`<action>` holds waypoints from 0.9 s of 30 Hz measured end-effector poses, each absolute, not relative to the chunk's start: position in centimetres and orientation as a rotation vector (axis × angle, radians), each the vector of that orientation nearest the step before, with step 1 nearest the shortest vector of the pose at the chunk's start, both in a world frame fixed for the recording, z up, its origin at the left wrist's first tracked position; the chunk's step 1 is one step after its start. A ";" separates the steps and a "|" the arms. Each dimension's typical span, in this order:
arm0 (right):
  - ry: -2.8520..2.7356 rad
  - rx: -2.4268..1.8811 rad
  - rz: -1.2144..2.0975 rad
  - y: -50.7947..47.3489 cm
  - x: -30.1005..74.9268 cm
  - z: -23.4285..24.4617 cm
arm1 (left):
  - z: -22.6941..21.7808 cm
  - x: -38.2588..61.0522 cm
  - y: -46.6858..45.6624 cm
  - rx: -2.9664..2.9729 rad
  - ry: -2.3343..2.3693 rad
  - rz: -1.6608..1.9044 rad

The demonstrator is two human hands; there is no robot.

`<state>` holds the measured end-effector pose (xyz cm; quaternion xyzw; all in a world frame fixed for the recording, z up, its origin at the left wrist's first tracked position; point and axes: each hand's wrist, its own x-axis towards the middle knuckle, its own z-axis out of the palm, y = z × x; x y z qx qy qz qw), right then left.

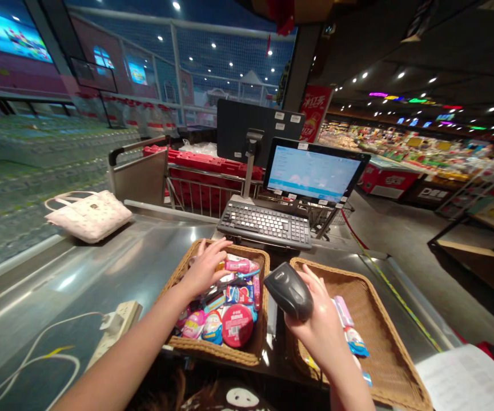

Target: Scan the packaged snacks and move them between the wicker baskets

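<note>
My left hand [207, 266] reaches into the left wicker basket [225, 351], its fingers curled down over small packaged goods near a pink tube [240, 266]; what the fingers hold, if anything, is hidden. A round red tin [237, 325] lies at the near side of that basket among several colourful packets. My right hand [317, 325] grips a dark handheld barcode scanner [288, 291], held between the two baskets. The right wicker basket [384, 337] holds a few packets [349, 328] beside my wrist.
A keyboard [266, 224] and lit screen [313, 173] stand behind the baskets on the steel checkout counter [113, 268]. A pale handbag [89, 214] lies at the left. A power strip [116, 328] with white cable sits near my left forearm. Paper [465, 379] lies at the right.
</note>
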<state>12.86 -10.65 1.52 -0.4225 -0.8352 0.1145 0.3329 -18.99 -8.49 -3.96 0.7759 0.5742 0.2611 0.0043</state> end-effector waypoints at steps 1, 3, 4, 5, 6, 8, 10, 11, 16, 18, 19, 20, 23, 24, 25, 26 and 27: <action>-2.180 -1.108 0.308 -10.6 12.9 1.5 | -4.5 -19.0 -8.5 2.422 1.797 0.807; -2.173 -1.116 0.323 -10.6 13.0 1.4 | -5.4 -19.1 -8.5 2.402 1.800 0.787; -2.167 -1.120 0.329 -10.7 13.0 1.4 | -5.9 -19.1 -8.5 2.384 1.810 0.779; -2.161 -1.123 0.333 -10.7 13.1 1.4 | -6.4 -19.2 -8.5 2.360 1.825 0.769; -2.153 -1.126 0.336 -10.8 13.1 1.3 | -6.8 -19.2 -8.4 2.330 1.844 0.753; -2.144 -1.130 0.339 -10.9 13.2 1.3 | -7.6 -19.3 -8.2 2.262 1.887 0.699; -2.137 -1.133 0.331 -10.9 13.4 1.2 | -8.2 -19.4 -7.9 2.205 1.925 0.617; -2.134 -1.135 0.322 -11.0 13.6 1.2 | -8.4 -19.4 -7.7 2.183 1.946 0.571; -2.127 -1.170 0.267 -11.1 15.0 0.8 | -8.0 -18.9 -7.2 2.094 2.113 0.399; -2.125 -1.191 0.247 -11.0 15.8 0.6 | -7.4 -18.2 -7.0 2.085 2.135 0.428; -2.122 -1.196 0.237 -11.0 16.2 0.6 | -7.0 -17.7 -6.8 2.096 2.126 0.458; -2.117 -1.198 0.226 -11.0 16.7 0.5 | -6.5 -17.1 -6.5 2.114 2.109 0.490; -2.072 -1.220 0.186 -11.0 18.3 0.5 | -5.3 -14.7 -5.5 2.225 2.015 0.590; -2.052 -1.236 0.171 -11.0 18.9 0.5 | -4.9 -13.8 -5.0 2.270 1.968 0.621; -2.031 -1.253 0.157 -11.1 19.5 0.6 | -4.5 -12.7 -4.5 2.312 1.914 0.649; -2.008 -1.270 0.139 -11.2 20.2 0.8 | -4.1 -11.5 -4.0 2.353 1.857 0.677; -1.985 -1.287 0.116 -11.3 21.0 0.9 | -3.8 -10.2 -3.5 2.391 1.797 0.701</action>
